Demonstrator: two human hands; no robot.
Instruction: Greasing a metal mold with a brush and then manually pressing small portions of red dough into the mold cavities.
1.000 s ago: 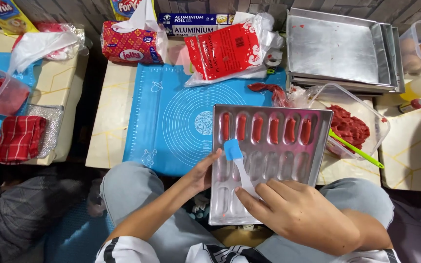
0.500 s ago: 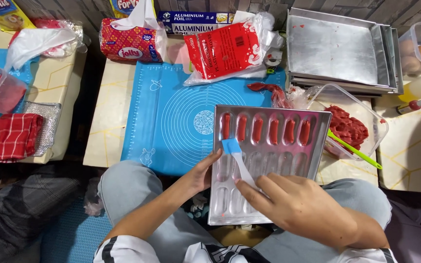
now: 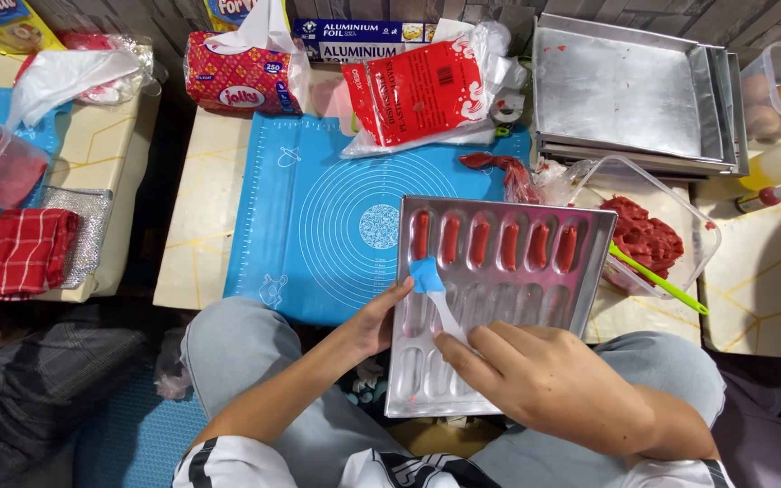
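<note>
A silver metal mould tray [image 3: 603, 244] with long oval cavities rests partly on my lap and partly on the blue mat. Its far row holds several red dough pieces [image 3: 493, 242]; the nearer rows look empty. My right hand [image 3: 553, 380] grips the clear handle of a small brush with a blue silicone head [image 3: 427, 274], whose head lies over the tray's left side. My left hand [image 3: 377, 318] holds the tray's left edge, fingers against the rim.
A blue silicone baking mat [image 3: 318, 217] covers the low table. A clear tub of red dough [image 3: 648, 239] with a green tool [image 3: 657, 282] stands to the right. Stacked metal trays [image 3: 625, 90], a foil box, a tissue pack [image 3: 241, 81] and a red bag [image 3: 422, 86] lie behind.
The brush head has shifted slightly over the tray's left cavities. My left hand stays on the tray's edge. The view has drifted a little.
</note>
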